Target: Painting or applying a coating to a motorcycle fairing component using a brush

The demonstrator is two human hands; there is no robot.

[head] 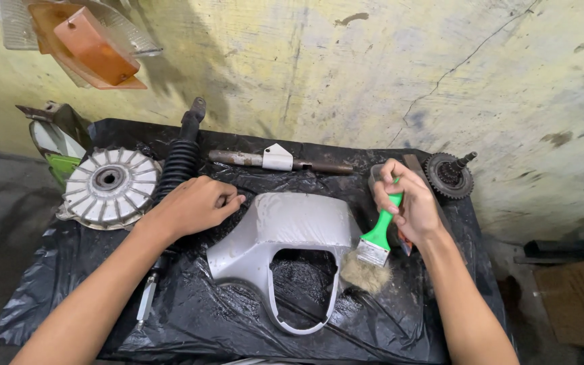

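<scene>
— Grey cover (pixel 285 226) lies mid-tabletop (pixel 69 297), on black plastic?
— Yes. Left hand (pixel 194 206), grip curled together, rests beside it; right hand (pixel 410 203) has its grip clamped on a green-handled brush (pixel 376 240), bristles at its edge.

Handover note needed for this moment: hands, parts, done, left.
Left hand: closed loosely, resting on the black plastic sheet at the grey fairing cover's upper left edge, holding nothing visible.
Right hand: grips the green-handled brush, bristles down beside the cover's right side.
Cover lies mid-table; finned hub, shock absorber, rusty rod and gear sit behind.
Done: cover laid out, brush in hand.
Left: cannot tell how much is brushed.
</scene>
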